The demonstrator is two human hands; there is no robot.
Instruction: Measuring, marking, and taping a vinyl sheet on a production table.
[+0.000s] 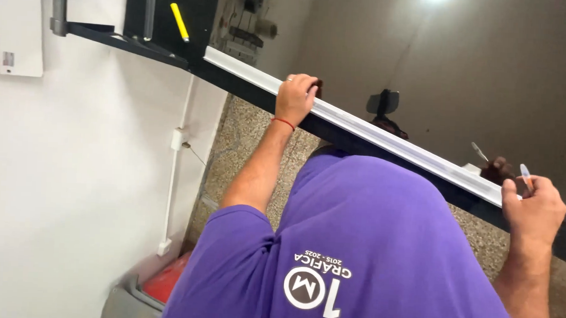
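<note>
Two hands show: the left hand (296, 98) closes over one long white rail (359, 127), and the right hand (532, 211) grips that rail's other end along with one clear pen (526, 176). One red cord bracelet (284, 122) circles the left wrist. One dark glossy panel (461, 71) lies behind the rail. One yellow-handled tool (179, 21) sits on one black shelf (121, 39). One white wall conduit (172, 186) runs down the wall, and one red bin (166, 281) stands low beside it. One purple T-shirt (368, 243).
</note>
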